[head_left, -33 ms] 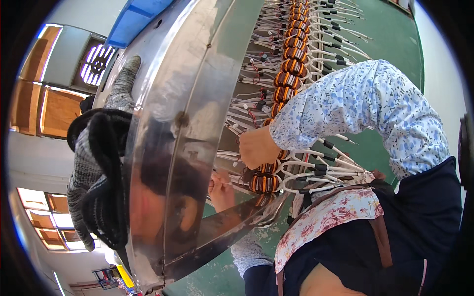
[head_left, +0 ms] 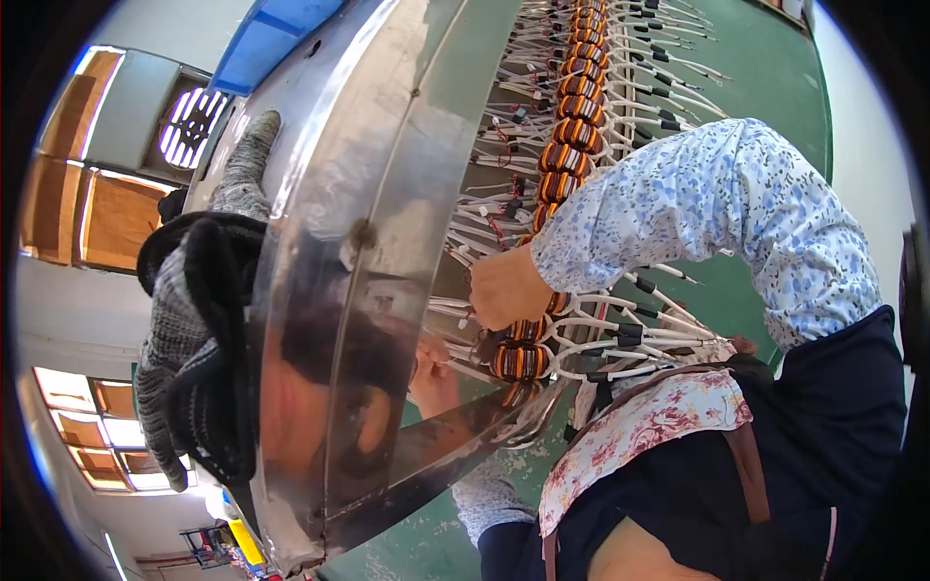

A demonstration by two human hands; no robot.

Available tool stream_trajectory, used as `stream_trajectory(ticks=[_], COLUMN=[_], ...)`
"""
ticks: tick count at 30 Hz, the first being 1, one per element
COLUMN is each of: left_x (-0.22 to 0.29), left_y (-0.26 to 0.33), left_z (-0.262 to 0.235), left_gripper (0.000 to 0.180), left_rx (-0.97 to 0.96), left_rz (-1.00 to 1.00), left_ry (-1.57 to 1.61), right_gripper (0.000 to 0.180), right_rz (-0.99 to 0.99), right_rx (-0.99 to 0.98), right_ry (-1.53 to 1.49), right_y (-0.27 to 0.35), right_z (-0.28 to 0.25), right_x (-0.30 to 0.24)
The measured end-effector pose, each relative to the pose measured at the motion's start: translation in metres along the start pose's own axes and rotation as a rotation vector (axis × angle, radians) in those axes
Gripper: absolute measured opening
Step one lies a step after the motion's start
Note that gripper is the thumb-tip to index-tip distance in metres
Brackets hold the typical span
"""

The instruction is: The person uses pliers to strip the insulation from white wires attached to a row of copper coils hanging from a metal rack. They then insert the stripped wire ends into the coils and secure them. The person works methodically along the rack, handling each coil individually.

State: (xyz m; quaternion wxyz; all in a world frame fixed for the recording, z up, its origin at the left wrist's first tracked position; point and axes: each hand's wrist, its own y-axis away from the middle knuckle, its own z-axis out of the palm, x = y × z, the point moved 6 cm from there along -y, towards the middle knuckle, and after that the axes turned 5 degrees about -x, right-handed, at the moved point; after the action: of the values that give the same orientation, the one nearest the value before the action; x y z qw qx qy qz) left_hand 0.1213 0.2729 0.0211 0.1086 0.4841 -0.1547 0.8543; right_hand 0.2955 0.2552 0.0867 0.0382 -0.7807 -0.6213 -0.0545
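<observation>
A long row of toroidal coils [head_left: 578, 133], wound in brown and orange, runs away from me on the green table, with white sleeved leads [head_left: 668, 73] out on both sides. My right hand [head_left: 509, 288], closed with its back to view, is over the row among the leads on its left side. Its fingertips are hidden. Just below and to the left, my left hand [head_left: 433, 373] has its fingers pinched together at the ends of white leads [head_left: 470, 369]. Part of it shows behind a clear, reflective panel. The nearest striped coil [head_left: 520, 361] lies beside both hands.
The curved clear panel [head_left: 387, 203] crosses the left and lower middle, carrying reflections. Grey knitted and black cloth [head_left: 199, 358] lies along its left side, below a blue plastic piece [head_left: 262, 44]. The green tabletop [head_left: 775, 87] reaches a pale wall. Windows and a fan stand far left.
The clear panel and the grey-black cloth have shifted slightly to the right in view. Both hands stay almost in place, with the left fingers moving only a little.
</observation>
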Motion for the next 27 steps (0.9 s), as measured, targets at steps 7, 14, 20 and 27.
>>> stream_trajectory(ticks=[7,14,20,27], left_x=[0.044,-0.007,-0.016,-0.016], left_y=[0.009,-0.025,-0.023,-0.017], left_z=[-0.001,0.065,0.03,0.037], left_gripper=[0.011,0.017,0.014,0.014], left_rx=[-0.139,-0.298,-0.126,-0.17], left_rz=[0.052,0.004,-0.11,-0.121], left_ry=[0.023,-1.183,-0.962,-1.048], right_gripper=[0.039,0.046,0.047,0.045], right_rz=[0.161,0.318,0.326,0.37], right_rx=[0.165,0.127,0.165,0.176], right_ry=[0.006,0.006,-0.005,0.118], right_y=[0.059,0.104,0.1,0.065], right_z=[-0.045,-0.04,-0.042,-0.028], right_x=[0.03,0.028,0.017,0.023])
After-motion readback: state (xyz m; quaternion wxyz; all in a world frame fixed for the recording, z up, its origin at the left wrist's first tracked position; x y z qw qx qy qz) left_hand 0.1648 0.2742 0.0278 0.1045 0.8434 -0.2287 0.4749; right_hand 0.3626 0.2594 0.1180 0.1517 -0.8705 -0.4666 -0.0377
